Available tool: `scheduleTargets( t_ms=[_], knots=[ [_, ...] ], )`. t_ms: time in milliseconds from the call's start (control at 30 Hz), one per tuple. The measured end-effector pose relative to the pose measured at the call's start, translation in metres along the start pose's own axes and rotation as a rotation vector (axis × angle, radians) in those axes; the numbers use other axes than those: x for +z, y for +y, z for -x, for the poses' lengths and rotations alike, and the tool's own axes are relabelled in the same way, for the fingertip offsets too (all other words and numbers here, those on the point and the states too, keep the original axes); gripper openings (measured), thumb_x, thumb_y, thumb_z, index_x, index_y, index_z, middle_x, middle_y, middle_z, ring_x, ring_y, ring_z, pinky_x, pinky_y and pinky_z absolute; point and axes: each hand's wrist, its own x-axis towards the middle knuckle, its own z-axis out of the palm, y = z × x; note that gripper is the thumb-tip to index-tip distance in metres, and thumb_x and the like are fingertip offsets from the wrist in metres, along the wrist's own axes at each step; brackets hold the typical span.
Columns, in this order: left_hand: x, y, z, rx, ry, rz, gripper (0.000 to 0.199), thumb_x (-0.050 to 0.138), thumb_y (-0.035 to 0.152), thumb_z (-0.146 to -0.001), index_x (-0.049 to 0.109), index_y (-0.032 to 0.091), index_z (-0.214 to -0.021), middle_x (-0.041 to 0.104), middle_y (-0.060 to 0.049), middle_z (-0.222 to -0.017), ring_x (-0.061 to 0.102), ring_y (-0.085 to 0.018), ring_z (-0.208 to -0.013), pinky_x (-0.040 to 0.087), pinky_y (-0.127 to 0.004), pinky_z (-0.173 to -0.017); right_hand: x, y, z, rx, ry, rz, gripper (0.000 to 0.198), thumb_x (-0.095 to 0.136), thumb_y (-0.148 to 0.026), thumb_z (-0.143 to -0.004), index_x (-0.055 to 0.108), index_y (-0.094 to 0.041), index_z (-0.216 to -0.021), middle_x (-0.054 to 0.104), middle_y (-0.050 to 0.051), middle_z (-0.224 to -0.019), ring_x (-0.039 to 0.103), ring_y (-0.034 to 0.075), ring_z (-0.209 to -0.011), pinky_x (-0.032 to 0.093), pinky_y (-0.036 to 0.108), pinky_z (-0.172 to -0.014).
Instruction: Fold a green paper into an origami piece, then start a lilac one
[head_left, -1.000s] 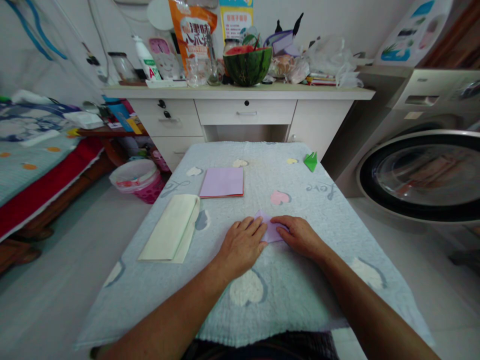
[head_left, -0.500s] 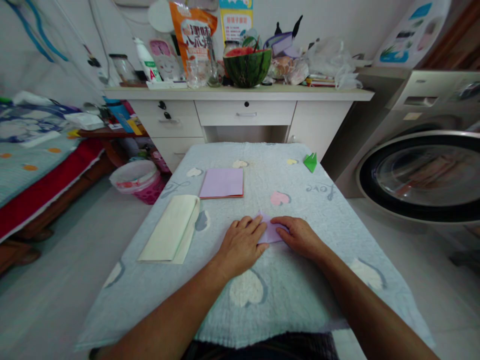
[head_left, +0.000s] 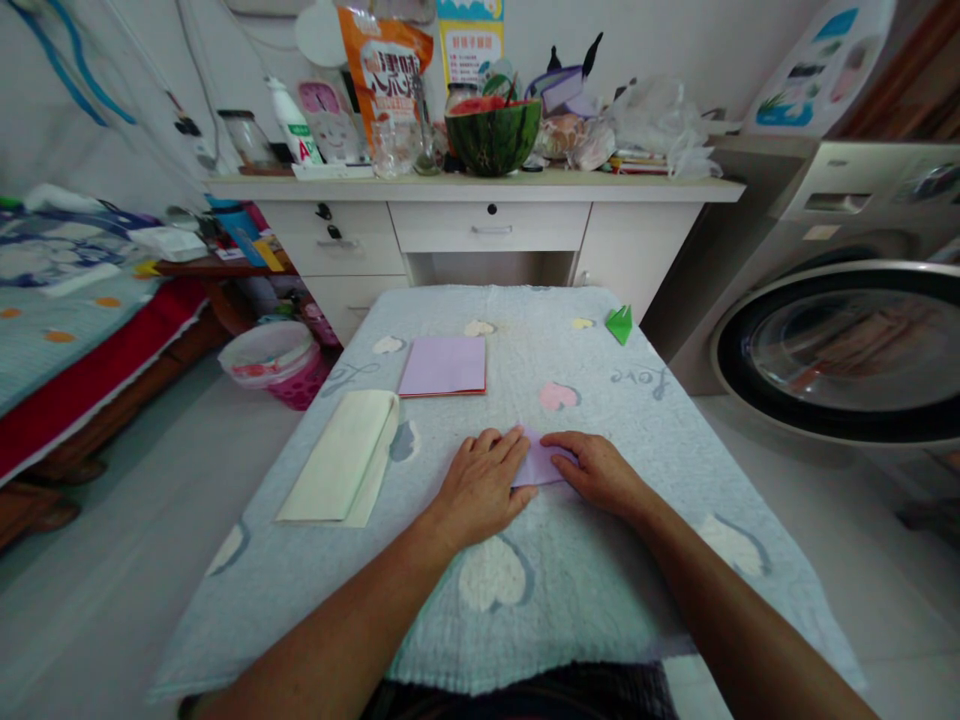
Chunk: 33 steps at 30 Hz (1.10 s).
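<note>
A small folded piece of purple paper (head_left: 538,466) lies on the cloth-covered table in front of me, its left and right ends covered by my hands. My left hand (head_left: 484,482) rests flat over the left end, fingers stretched out. At the right end, my right hand (head_left: 598,472) is curled, gripping the paper with index finger and thumb at its edge; its other fingers are hidden. Beyond my left hand sits a stack of square paper (head_left: 444,365), purple on top with red showing beneath. A folded pale cream sheet (head_left: 341,460) lies left of my left hand.
A green folded paper piece (head_left: 620,324) is at the table's far right corner. Behind stands a white desk (head_left: 491,190) bearing a cut watermelon (head_left: 493,138), jars and bags. A washing machine (head_left: 832,250) is on the right, a pink bin (head_left: 289,375) on the left.
My left hand has shifted very slightly on the purple paper. The right hand and everything else stay nearly as they were.
</note>
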Motion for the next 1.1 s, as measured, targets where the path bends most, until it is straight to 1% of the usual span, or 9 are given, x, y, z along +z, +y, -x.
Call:
scheduleTargets(
  t_ms=[467, 533, 633, 700, 733, 867, 933, 1033, 1100],
  knots=[
    [0.001, 0.001, 0.001, -0.002, -0.004, -0.037, 0.058, 0.048, 0.049, -0.090, 0.039, 0.023, -0.141, 0.037, -0.004, -0.152, 0.039, -0.028, -0.124, 0.037, -0.044, -0.097, 0.003, 0.003, 0.000, -0.012, 0.002, -0.003, 0.036, 0.047, -0.022, -0.087, 0.064, -0.016, -0.119, 0.068, 0.010, -0.117, 0.063, 0.024, -0.107, 0.046, 0.040, -0.096],
    [0.001, 0.001, 0.001, 0.001, -0.005, -0.042, 0.057, 0.048, 0.049, -0.090, 0.039, 0.023, -0.141, 0.037, -0.004, -0.153, 0.039, -0.028, -0.124, 0.037, -0.044, -0.096, 0.004, 0.004, 0.000, -0.021, 0.033, -0.026, 0.034, 0.049, -0.021, -0.087, 0.065, -0.016, -0.116, 0.069, 0.011, -0.114, 0.063, 0.023, -0.104, 0.046, 0.038, -0.095],
    [0.001, 0.001, 0.001, 0.004, -0.005, -0.049, 0.058, 0.048, 0.049, -0.090, 0.039, 0.022, -0.140, 0.036, -0.004, -0.153, 0.039, -0.028, -0.124, 0.037, -0.043, -0.096, 0.002, 0.003, -0.001, -0.005, 0.128, -0.036, 0.029, 0.052, -0.022, -0.086, 0.066, -0.014, -0.110, 0.067, 0.011, -0.102, 0.062, 0.021, -0.094, 0.048, 0.033, -0.086],
    [0.001, 0.001, 0.001, 0.004, -0.003, -0.051, 0.057, 0.049, 0.049, -0.090, 0.040, 0.022, -0.140, 0.037, -0.005, -0.152, 0.039, -0.028, -0.124, 0.036, -0.043, -0.096, -0.001, 0.002, -0.003, 0.025, 0.169, 0.004, 0.026, 0.054, -0.022, -0.085, 0.067, -0.013, -0.106, 0.064, 0.011, -0.097, 0.060, 0.020, -0.089, 0.047, 0.032, -0.081],
    [0.000, 0.002, 0.001, 0.003, -0.002, -0.051, 0.057, 0.049, 0.048, -0.090, 0.040, 0.022, -0.140, 0.038, -0.005, -0.151, 0.039, -0.028, -0.124, 0.036, -0.043, -0.097, -0.002, 0.001, -0.005, 0.038, 0.165, 0.037, 0.025, 0.055, -0.022, -0.084, 0.067, -0.013, -0.105, 0.062, 0.011, -0.097, 0.059, 0.021, -0.089, 0.046, 0.032, -0.081],
    [-0.001, 0.003, 0.002, 0.001, 0.012, -0.039, 0.054, 0.049, 0.048, -0.090, 0.042, 0.023, -0.138, 0.044, -0.007, -0.145, 0.039, -0.028, -0.122, 0.035, -0.043, -0.097, -0.009, -0.004, -0.015, 0.057, 0.032, 0.147, 0.023, 0.058, -0.022, -0.083, 0.067, -0.013, -0.101, 0.062, 0.011, -0.095, 0.057, 0.021, -0.087, 0.043, 0.032, -0.082],
    [-0.002, 0.003, 0.001, -0.003, 0.012, -0.039, 0.054, 0.050, 0.048, -0.090, 0.043, 0.023, -0.137, 0.048, -0.007, -0.140, 0.041, -0.028, -0.120, 0.036, -0.043, -0.096, -0.011, -0.008, -0.023, 0.083, -0.035, 0.182, 0.019, 0.057, -0.023, -0.083, 0.067, -0.014, -0.097, 0.064, 0.010, -0.092, 0.058, 0.019, -0.084, 0.042, 0.029, -0.078],
    [-0.003, 0.004, 0.000, -0.009, 0.007, -0.052, 0.053, 0.051, 0.049, -0.089, 0.044, 0.023, -0.135, 0.052, -0.009, -0.131, 0.042, -0.028, -0.117, 0.036, -0.042, -0.093, -0.010, -0.012, -0.036, 0.168, -0.096, 0.257, 0.014, 0.057, -0.024, -0.083, 0.065, -0.015, -0.091, 0.066, 0.009, -0.086, 0.059, 0.018, -0.076, 0.040, 0.027, -0.068],
    [-0.003, 0.004, 0.000, -0.009, 0.010, -0.059, 0.053, 0.051, 0.049, -0.089, 0.045, 0.023, -0.134, 0.053, -0.009, -0.127, 0.043, -0.028, -0.115, 0.037, -0.041, -0.092, -0.009, -0.014, -0.043, 0.183, -0.112, 0.276, 0.013, 0.056, -0.023, -0.083, 0.064, -0.015, -0.089, 0.067, 0.009, -0.082, 0.060, 0.018, -0.073, 0.039, 0.027, -0.066]
  ],
)
